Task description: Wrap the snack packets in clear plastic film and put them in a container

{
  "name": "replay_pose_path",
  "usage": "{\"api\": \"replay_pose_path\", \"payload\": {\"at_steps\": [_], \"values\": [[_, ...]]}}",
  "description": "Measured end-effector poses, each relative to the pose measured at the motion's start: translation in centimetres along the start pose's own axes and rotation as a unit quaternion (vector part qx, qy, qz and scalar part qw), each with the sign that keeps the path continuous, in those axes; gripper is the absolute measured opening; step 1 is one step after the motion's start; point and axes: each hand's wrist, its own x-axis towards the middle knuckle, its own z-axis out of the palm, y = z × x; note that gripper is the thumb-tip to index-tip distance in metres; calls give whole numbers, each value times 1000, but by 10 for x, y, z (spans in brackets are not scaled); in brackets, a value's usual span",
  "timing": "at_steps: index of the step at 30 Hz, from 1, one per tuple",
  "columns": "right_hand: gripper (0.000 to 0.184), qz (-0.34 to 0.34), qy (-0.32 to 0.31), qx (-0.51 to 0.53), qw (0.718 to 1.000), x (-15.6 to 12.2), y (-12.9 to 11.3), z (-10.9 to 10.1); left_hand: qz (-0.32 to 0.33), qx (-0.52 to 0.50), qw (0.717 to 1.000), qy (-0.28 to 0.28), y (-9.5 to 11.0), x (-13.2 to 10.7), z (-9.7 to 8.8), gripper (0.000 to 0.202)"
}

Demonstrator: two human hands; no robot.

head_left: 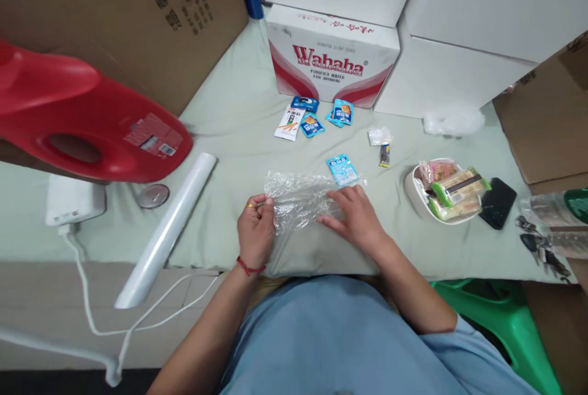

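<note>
At the frame's centre, clear film is apparently being spread flat. The left hand is pinching its left edge; the right hand, thumb and fingers apart, is reaching over its right part, contact unclear. Continuing seems to be calling for steadying both ends.

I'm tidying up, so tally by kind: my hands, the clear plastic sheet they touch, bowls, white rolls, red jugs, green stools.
Hands, left and right: 2
Clear plastic sheet: 1
Bowl: 1
White roll: 1
Red jug: 1
Green stool: 1
Total: 7
</note>
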Motion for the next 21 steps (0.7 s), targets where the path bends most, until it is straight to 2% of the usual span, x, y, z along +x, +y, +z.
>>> {"api": "replay_pose_path", "payload": {"at_steps": [2, 4, 9, 14, 18, 21], "values": [[21, 4, -33, -34, 999, -4, 3, 17, 0, 11, 1000, -6, -1, 1, -1, 35], [10, 1, -34, -24, 999, -6, 9, 24, -6, 23, 1000, -10, -2, 2, -3, 36], [14, -32, 40, 67, 996, -13, 15, 6, 6, 49, 999, -17, -4, 3, -3, 38], [14, -83, 109, 63, 989, -27, 11, -5, 7, 54, 998, -43, -1, 2, 0, 37], [17, -84, 112, 42, 989, -38, 13, 0, -20, 17, 996, -87, 2, 2, -1, 41], [19, -87, 90, 25, 992, -43, 17, 7, -38, -5, 991, -127, 2, 3, -1, 48]]}}
